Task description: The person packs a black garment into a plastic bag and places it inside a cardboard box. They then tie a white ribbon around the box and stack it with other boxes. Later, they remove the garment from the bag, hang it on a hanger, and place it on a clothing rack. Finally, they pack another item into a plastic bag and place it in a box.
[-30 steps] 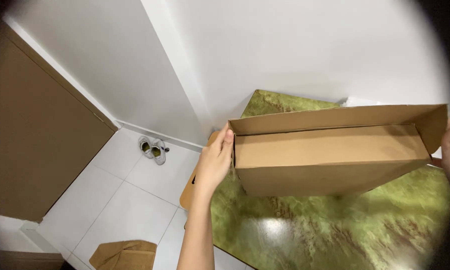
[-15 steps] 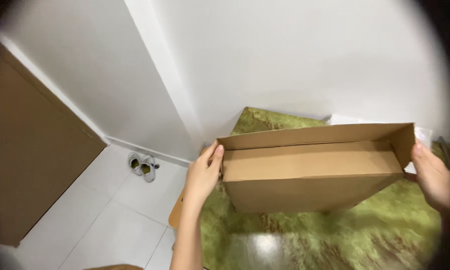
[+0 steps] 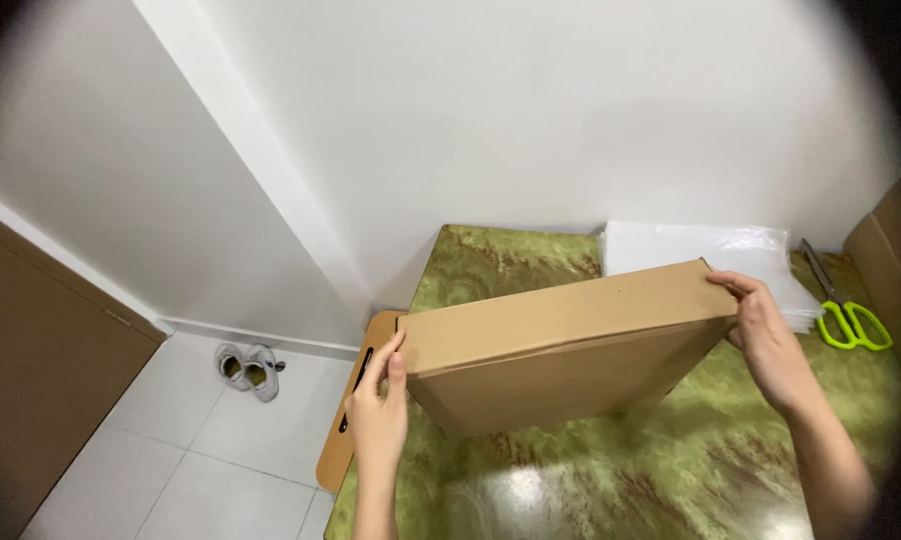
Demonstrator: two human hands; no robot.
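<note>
- The left hand (image 3: 378,415) clasps the near left corner of the flat cardboard box (image 3: 560,340), thumb on top and fingers curled underneath, closed firmly on the edge.
- The right hand (image 3: 765,335) grips the far right corner, fingers wrapped over the top edge, likewise closed on the board.
- Holding opposite ends looks like the natural way to steady a wide, shallow box; with one hand it would likely sag or swing.
- The box is tilted, its right end higher and farther off, and it hangs above the green marbled table (image 3: 590,490); whether its lower edge touches the surface I cannot tell.
- Just behind the right end lies a stack of white sheets in clear plastic (image 3: 690,250), against the white wall (image 3: 530,110).
- A pair of green-handled scissors (image 3: 845,315) lies to the right of that stack, near the right hand but apart from it.
- A larger brown carton (image 3: 885,260) stands at the table's right edge, closing off that side.
- The table's left edge sits right under the left hand; a flat brown board (image 3: 355,410) leans beside it.
- Beyond the edge the tiled floor (image 3: 170,440) drops away, with a pair of shoes (image 3: 248,370) by the wall.
- Nearer the viewer the table top is bare, giving the most room.
</note>
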